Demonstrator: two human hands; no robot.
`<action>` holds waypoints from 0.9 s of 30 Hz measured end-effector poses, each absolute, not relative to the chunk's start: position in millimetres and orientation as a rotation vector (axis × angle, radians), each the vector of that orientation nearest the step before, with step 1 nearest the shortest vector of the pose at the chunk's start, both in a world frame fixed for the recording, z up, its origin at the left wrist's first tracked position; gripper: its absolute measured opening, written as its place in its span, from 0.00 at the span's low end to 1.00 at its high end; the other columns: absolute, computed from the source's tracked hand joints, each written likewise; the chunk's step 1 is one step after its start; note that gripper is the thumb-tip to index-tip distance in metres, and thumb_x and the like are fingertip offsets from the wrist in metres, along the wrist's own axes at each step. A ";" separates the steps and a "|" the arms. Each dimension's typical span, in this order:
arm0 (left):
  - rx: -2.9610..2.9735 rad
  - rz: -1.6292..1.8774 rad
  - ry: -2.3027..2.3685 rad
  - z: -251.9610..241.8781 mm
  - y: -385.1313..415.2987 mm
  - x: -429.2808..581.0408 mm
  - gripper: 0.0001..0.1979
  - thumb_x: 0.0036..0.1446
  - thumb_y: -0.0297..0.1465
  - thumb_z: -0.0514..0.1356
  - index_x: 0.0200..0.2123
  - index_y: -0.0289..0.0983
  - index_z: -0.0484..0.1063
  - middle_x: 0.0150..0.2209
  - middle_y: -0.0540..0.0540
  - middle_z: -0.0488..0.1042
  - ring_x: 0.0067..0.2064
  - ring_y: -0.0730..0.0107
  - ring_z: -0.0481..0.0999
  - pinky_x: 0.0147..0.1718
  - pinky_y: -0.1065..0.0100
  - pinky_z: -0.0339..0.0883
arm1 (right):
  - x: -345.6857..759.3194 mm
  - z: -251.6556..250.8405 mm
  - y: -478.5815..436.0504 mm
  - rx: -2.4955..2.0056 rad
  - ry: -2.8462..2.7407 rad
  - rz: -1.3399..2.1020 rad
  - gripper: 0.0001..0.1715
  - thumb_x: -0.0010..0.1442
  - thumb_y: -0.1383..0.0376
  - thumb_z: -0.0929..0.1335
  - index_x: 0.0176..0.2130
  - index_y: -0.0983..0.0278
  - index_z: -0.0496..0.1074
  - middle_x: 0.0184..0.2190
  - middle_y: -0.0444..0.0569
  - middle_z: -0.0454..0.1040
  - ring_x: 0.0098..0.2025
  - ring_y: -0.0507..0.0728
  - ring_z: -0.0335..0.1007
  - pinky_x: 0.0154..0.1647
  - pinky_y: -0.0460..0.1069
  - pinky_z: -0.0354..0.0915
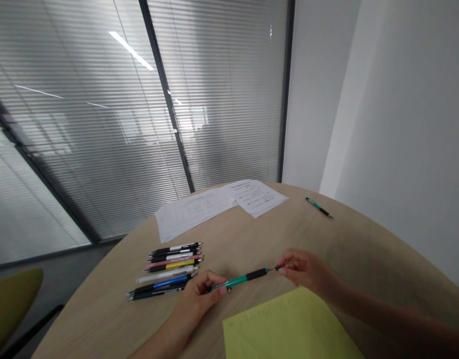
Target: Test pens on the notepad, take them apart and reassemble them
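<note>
A green pen with a black grip point(248, 277) is pinched near its green end by my left hand point(199, 293). The pen points right, toward my right hand point(300, 268). My right fingers and thumb are closed on a small dark piece point(277, 268) at the pen's tip; whether it is joined to the pen I cannot tell. Left of my left hand lies a row of several pens point(173, 267) in black, white, pink, yellow and blue. Below my right hand is a yellow sheet of paper point(285, 329).
Another green and black pen point(319, 208) lies alone at the right on the round wooden table point(267, 239). White printed sheets point(195, 212) rest near its far edge. A yellow-green chair point(16, 304) stands at the left. Glass panels with blinds point(229, 99) rise behind.
</note>
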State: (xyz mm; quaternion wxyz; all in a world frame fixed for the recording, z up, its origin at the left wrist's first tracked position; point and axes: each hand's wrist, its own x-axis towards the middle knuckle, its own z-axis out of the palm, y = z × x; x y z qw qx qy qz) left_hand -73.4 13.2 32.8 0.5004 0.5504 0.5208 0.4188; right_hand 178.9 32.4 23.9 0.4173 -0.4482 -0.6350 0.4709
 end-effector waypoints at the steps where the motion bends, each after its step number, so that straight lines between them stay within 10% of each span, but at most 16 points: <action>1: 1.329 1.006 1.253 32.2 13.4 -73.6 0.14 0.36 0.40 0.65 0.23 0.36 0.70 0.19 0.54 0.68 0.24 0.74 0.64 0.25 0.74 0.54 | 179.2 24.0 31.0 -1.136 -1.617 1.146 0.09 0.43 0.61 0.66 0.26 0.65 0.67 0.15 0.38 0.62 0.15 0.45 0.53 0.16 0.41 0.51; 27: 1.396 0.933 1.234 33.1 12.8 -73.7 0.13 0.34 0.38 0.66 0.22 0.35 0.70 0.20 0.52 0.70 0.24 0.73 0.66 0.24 0.74 0.56 | 175.4 29.7 16.9 -1.140 -1.983 0.609 0.10 0.52 0.64 0.63 0.28 0.66 0.72 0.20 0.45 0.67 0.21 0.48 0.59 0.22 0.42 0.56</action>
